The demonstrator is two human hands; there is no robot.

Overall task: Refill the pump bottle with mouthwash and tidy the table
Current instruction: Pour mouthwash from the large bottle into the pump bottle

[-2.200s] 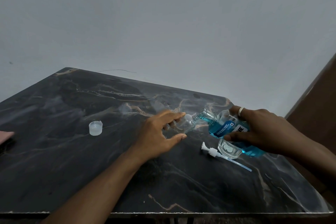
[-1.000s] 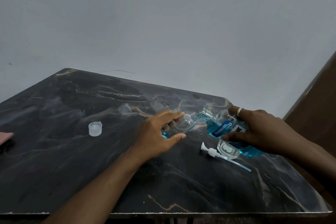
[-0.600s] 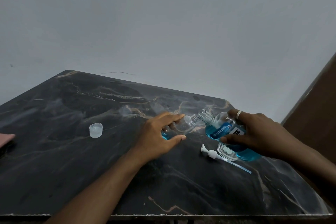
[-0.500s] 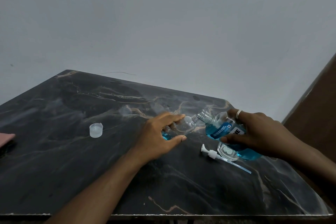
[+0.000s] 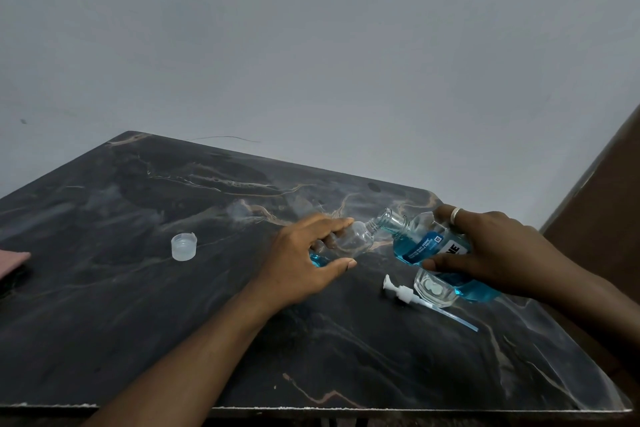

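My left hand (image 5: 304, 263) grips a small clear pump bottle (image 5: 353, 241), tilted with its open neck pointing right; a little blue liquid pools at its base. My right hand (image 5: 491, 253) holds the blue mouthwash bottle (image 5: 424, 246), tipped so its open mouth sits just above and beside the small bottle's neck. No stream shows between them. The white pump head (image 5: 403, 293) with its blue-tinted tube lies on the dark marble table (image 5: 138, 305) below the mouthwash bottle. A clear cap (image 5: 184, 246) stands on the table to the left.
A pink object (image 5: 12, 262) pokes in at the table's left edge. A grey wall rises behind the table, and a brown wooden panel (image 5: 599, 218) stands at the right. The table's front edge runs along the bottom of the view.
The mouthwash bottle has tipped back a little and its mouth has risen off the small bottle's neck. Blue liquid has appeared in the small bottle's base since the earliest frame.
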